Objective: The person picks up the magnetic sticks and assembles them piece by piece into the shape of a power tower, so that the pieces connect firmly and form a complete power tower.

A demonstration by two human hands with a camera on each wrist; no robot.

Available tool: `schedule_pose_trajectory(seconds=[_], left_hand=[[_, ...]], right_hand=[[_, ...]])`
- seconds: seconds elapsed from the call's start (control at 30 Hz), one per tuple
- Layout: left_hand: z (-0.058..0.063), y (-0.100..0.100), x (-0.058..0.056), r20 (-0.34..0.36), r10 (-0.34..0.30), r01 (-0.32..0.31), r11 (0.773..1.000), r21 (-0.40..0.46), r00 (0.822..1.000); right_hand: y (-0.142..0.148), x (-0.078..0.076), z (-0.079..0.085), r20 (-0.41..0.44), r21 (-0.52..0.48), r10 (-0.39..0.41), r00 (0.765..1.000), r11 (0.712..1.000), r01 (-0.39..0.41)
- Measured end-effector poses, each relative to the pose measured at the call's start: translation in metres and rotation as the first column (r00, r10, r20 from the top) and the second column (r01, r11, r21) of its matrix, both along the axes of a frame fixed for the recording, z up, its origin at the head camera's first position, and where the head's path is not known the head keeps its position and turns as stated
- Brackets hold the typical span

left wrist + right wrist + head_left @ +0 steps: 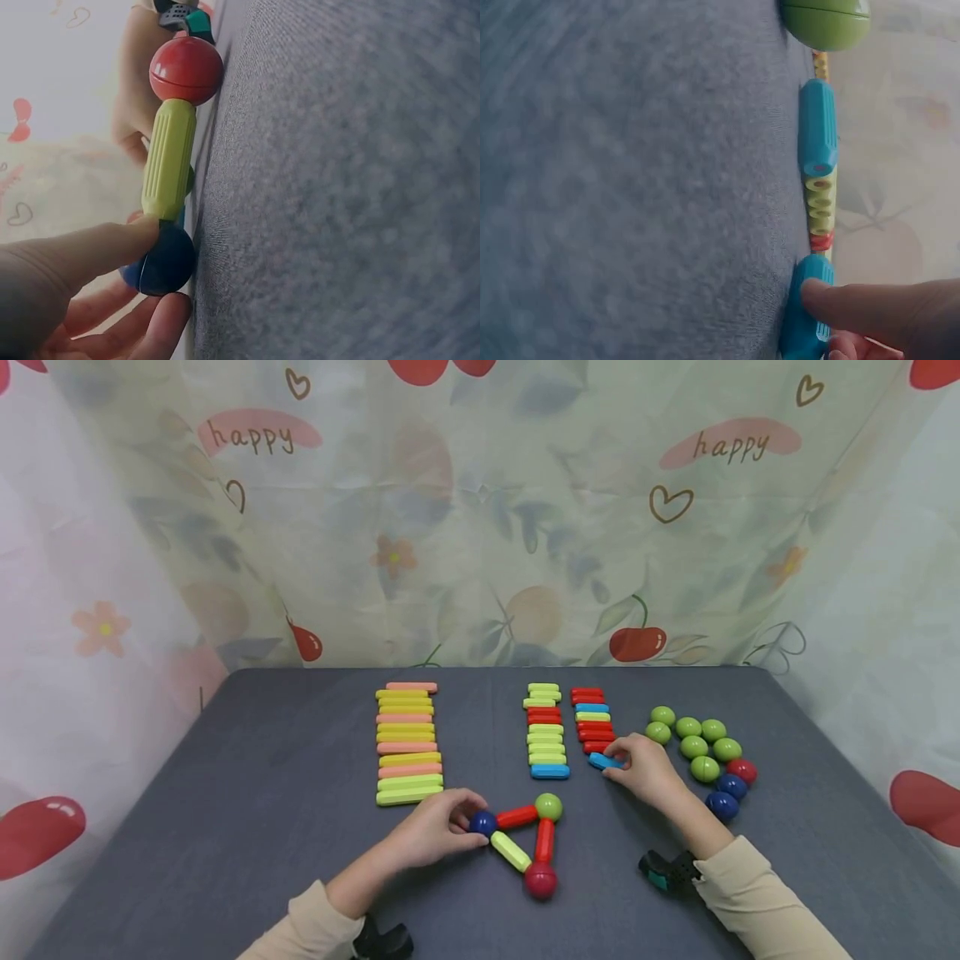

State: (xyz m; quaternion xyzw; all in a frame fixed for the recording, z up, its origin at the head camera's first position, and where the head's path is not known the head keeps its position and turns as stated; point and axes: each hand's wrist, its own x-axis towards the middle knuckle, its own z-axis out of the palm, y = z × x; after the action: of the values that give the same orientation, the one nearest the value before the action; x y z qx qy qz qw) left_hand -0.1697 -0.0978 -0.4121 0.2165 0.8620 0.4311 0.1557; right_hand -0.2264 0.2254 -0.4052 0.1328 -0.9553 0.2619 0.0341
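Observation:
On the table lies a triangle of rods and balls: a blue ball (483, 823), a green ball (550, 807) and a dark red ball (541, 880), joined by two red rods (517, 817) and a light green rod (511, 852). My left hand (438, 827) holds the blue ball at the triangle's left corner, thumb on one side and fingers on the other, as the left wrist view shows. To the right, my right hand (647, 770) pinches a blue rod (603, 762) at the near end of a column of rods. The right wrist view shows the thumb on this blue rod (804, 315).
Left stands a column of yellow, pink and light green rods (406, 735). Another column (545, 731) of light green and red rods ends in a blue rod (550, 772). Several green balls (693, 747), a red ball (742, 771) and two blue balls (722, 806) lie far right.

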Motion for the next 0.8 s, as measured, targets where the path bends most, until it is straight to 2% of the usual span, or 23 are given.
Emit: schedule_pose_trajectory(seconds=[0.2, 0.27, 0.33, 0.4, 0.5, 0.53, 0.6, 0.67, 0.8], left_hand=[[-0.001, -0.001, -0.001, 0.031, 0.056, -0.055, 0.998, -0.019, 0.998], [-0.001, -0.001, -0.002, 0.038, 0.064, -0.064, 0.998, -0.021, 0.997], [-0.001, -0.001, -0.002, 0.042, 0.066, -0.065, 0.998, -0.020, 0.997], [-0.001, -0.001, -0.002, 0.044, 0.064, -0.064, 0.998, -0.016, 0.997], [-0.001, 0.000, -0.002, 0.045, 0.060, -0.060, 0.998, -0.003, 0.997], [-0.001, 0.000, -0.002, 0.043, 0.060, -0.060, 0.998, -0.002, 0.997], [-0.002, 0.001, -0.002, 0.040, 0.063, -0.063, 0.998, 0.000, 0.997], [-0.002, 0.002, -0.002, 0.038, 0.065, -0.065, 0.998, -0.003, 0.997], [0.000, 0.002, -0.003, 0.038, 0.057, -0.056, 0.998, -0.009, 0.998]], right_hand=[[-0.006, 0.003, 0.004, 0.056, 0.042, -0.012, 0.998, 0.999, 0.010], [-0.008, 0.005, 0.006, 0.063, 0.006, 0.033, 0.997, 0.999, -0.033], [-0.012, 0.008, 0.009, 0.062, -0.065, 0.121, 0.991, 0.991, -0.117], [-0.017, 0.011, 0.012, 0.074, -0.164, 0.236, 0.969, 0.961, -0.222], [-0.027, 0.017, 0.015, 0.088, -0.302, 0.390, 0.916, 0.887, -0.349], [-0.030, 0.019, 0.016, 0.092, -0.332, 0.425, 0.900, 0.866, -0.375], [-0.035, 0.021, 0.015, 0.095, -0.348, 0.458, 0.884, 0.847, -0.402], [-0.039, 0.024, 0.014, 0.084, -0.336, 0.467, 0.880, 0.845, -0.417], [-0.043, 0.026, 0.012, 0.081, -0.295, 0.449, 0.890, 0.863, -0.409]])
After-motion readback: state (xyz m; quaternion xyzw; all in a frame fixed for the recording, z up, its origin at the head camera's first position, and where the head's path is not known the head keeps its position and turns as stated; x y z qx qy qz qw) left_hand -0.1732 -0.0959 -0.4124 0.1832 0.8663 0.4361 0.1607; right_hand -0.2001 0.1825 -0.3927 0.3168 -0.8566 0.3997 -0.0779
